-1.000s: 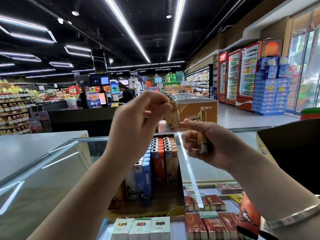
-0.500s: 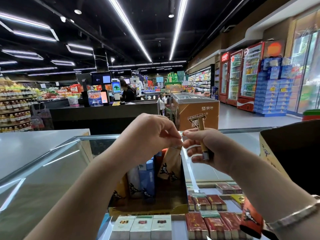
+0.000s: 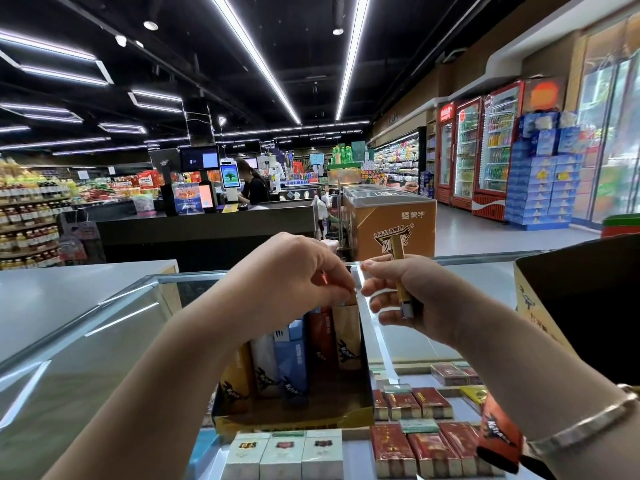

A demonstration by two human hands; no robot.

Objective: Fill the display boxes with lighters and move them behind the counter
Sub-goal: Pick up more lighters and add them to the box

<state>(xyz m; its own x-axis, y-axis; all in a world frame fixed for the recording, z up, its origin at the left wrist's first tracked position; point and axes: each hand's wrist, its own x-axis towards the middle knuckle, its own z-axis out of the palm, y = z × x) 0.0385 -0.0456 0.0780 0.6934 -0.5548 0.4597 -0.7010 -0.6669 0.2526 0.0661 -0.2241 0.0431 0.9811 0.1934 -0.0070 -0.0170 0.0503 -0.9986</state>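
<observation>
Left hand pinching the top of a tan lighter, upright at the right end of the display box on the glass bench. Right hand just beside, gripping a gold lighter, long axis upright. Open slots directly below, nearer the left hand.

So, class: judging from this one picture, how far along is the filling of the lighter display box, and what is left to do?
Done: rows of lighters already stand in the display box on the glass counter. In hand: the left hand sets a tan lighter into the right-most row, while the right hand holds another tan lighter. Left: empty space at the box's front, and it is not yet moved behind the counter.
</observation>
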